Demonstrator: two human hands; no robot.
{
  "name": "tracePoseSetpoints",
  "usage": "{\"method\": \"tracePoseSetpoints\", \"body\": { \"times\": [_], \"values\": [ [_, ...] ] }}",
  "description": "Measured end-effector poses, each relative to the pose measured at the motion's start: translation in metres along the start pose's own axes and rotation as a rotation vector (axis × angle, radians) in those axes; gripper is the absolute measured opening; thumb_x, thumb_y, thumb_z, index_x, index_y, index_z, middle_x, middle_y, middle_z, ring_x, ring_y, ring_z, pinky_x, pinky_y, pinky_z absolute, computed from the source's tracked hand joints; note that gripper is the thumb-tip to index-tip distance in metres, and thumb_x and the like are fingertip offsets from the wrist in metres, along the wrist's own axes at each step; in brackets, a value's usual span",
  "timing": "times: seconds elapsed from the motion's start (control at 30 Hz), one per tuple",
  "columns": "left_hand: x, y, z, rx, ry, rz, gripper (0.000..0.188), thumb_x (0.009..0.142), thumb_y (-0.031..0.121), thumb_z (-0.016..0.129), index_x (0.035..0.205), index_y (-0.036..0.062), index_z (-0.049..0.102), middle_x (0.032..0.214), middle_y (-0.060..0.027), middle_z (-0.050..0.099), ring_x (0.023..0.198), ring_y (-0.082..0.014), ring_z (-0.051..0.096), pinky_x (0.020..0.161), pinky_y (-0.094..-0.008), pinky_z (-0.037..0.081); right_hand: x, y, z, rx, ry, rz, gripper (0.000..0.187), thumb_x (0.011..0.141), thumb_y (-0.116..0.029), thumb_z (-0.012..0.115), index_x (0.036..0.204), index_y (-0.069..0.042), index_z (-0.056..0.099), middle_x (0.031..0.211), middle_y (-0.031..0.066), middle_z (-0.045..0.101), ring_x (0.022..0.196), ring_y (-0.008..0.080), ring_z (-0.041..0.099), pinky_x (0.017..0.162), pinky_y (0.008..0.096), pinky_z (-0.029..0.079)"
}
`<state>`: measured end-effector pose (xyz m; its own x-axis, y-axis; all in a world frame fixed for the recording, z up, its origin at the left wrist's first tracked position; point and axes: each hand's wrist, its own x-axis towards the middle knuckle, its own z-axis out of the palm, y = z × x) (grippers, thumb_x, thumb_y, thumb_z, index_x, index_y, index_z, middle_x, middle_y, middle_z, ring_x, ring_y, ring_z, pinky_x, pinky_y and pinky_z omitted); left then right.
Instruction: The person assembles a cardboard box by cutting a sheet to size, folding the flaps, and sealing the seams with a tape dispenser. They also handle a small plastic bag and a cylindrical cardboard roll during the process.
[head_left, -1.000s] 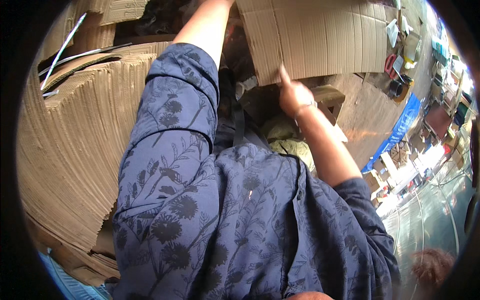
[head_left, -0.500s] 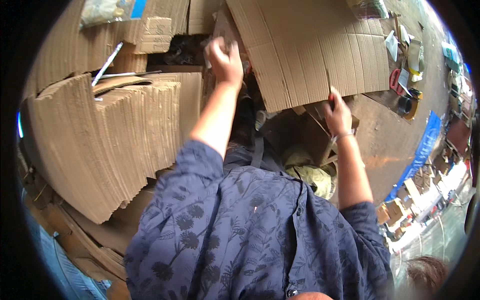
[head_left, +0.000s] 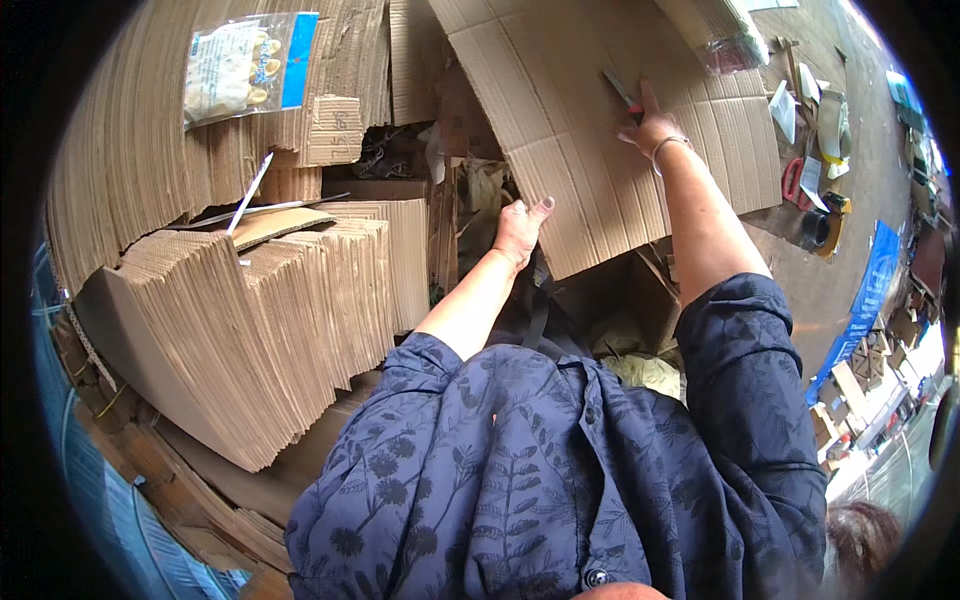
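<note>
A large flat cardboard sheet (head_left: 600, 170) with crease lines lies in front of me, its near edge jutting toward my body. My left hand (head_left: 521, 228) is closed on its left edge near the front corner, thumb on top. Over the sheet's middle is my right hand (head_left: 655, 128), wrapped round a small knife (head_left: 618, 88) with a red handle and a thin grey blade. The blade points away and to the left, lying over the board; I cannot tell if it cuts in. One finger of that hand stretches forward along the cardboard.
Tall stacks of cardboard (head_left: 270, 320) stand at left, with a white stick (head_left: 250, 195) leaning there. A plastic packet (head_left: 245, 70) lies on the far stack. Right of the sheet are red-handled scissors (head_left: 792, 182), a black tape roll (head_left: 815, 230) and a blue strip (head_left: 860, 300).
My left hand has come nearer and to the right, onto the sheet's edge. My right hand has moved with the knife from the near edge farther over the sheet.
</note>
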<state>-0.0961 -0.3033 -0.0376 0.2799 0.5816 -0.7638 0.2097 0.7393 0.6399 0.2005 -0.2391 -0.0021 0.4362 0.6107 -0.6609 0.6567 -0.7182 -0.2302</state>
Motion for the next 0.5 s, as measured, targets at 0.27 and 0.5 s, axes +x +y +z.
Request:
{"method": "tracePoseSetpoints", "body": {
  "times": [0.27,0.5],
  "values": [
    [-0.017,0.016,0.004,-0.31,-0.144,0.017,0.028,0.085,0.028,0.074,0.092,0.0026,0.065,0.09,-0.0002,0.063,0.084,-0.0085,0.054,0.083,-0.0267,0.044,0.001,0.004,-0.002,-0.031,-0.081,0.049,0.111,0.075,-0.032,0.08,0.15,-0.036,-0.002,0.132,0.0239,0.051,0.122,0.0395,0.05,0.101,0.0453,0.042],
    [-0.019,0.019,0.003,-0.254,-0.115,-0.008,0.028,0.085,0.029,0.073,0.087,0.003,0.063,0.085,0.0001,0.063,0.078,-0.0089,0.055,0.076,-0.0256,0.045,-0.001,0.003,0.001,-0.082,-0.066,0.012,0.111,0.074,-0.034,0.08,0.15,-0.035,0.0,0.132,0.0249,0.05,0.122,0.04,0.05,0.1,0.0452,0.043]
  ]
}}
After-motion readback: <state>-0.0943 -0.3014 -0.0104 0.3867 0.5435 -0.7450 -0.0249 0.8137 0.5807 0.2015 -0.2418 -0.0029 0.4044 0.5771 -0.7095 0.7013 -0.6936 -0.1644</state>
